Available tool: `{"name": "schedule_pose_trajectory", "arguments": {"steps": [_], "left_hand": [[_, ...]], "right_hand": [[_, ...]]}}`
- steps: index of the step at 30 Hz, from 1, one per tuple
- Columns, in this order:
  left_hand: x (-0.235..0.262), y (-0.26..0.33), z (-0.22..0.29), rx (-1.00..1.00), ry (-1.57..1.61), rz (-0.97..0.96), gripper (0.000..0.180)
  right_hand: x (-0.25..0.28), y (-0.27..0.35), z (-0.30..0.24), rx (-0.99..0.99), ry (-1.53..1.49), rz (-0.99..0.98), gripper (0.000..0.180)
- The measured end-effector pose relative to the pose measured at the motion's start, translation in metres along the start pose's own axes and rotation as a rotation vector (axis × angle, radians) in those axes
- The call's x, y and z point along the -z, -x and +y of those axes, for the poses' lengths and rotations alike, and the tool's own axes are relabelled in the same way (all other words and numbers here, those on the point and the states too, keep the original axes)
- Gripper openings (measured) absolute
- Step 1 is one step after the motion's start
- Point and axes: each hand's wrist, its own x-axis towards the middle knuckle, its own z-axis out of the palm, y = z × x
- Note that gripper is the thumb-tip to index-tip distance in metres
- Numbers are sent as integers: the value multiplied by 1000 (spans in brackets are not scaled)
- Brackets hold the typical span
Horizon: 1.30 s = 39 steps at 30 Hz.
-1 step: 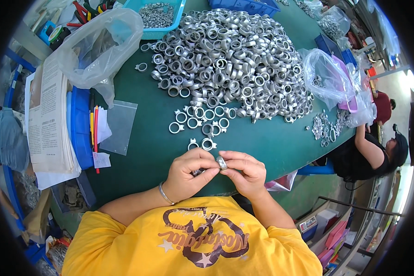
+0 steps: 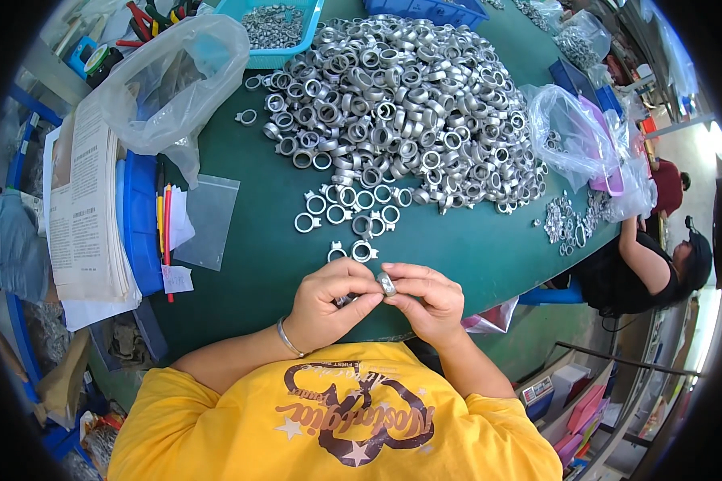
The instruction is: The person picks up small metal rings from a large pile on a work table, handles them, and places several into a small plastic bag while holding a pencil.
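Between the fingertips of both hands is a silver metal ring [image 2: 387, 284], held up over the near edge of the green table. My left hand [image 2: 329, 303] is closed, its thumb and fingers pinching the ring from the left. Against it from the right press the thumb and fingertips of my right hand [image 2: 431, 303]. Under the left fingers another bit of grey metal [image 2: 345, 301] peeks out, mostly hidden; whether it is held I cannot tell. Just beyond the hands lie several loose metal rings with small tabs [image 2: 364, 252]. Farther back rises a large heap of similar rings [image 2: 401, 104].
A turquoise basket [image 2: 316, 28] of small metal parts stands behind at left, near a clear plastic bag [image 2: 176, 88]. Papers [image 2: 92, 208], a blue tray [image 2: 142, 224] and pencils [image 2: 168, 232] line the left. Small metal pieces [image 2: 565, 220] lie at right, near a co-worker [image 2: 634, 264].
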Motion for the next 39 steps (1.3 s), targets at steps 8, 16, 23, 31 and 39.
{"name": "schedule_pose_trajectory", "arguments": {"steps": [8,16,23,31,39], "left_hand": [[0,-4,3,83,-39,114,13],[2,-2,-5,31,-96,51,17],[2,-3,-5,-7,-97,40,15],[9,-4,-8,218,343,284,6],[7,-2,-7,251,299,300,7]], "right_hand": [[-1,13,6,-345,-515,-23,14],[-7,14,2,-378,-434,-2,15],[-6,7,-5,-416,-221,-6,13],[11,-14,1,-151,499,-227,16],[-19,-39,5,-380,633,-150,19]]}}
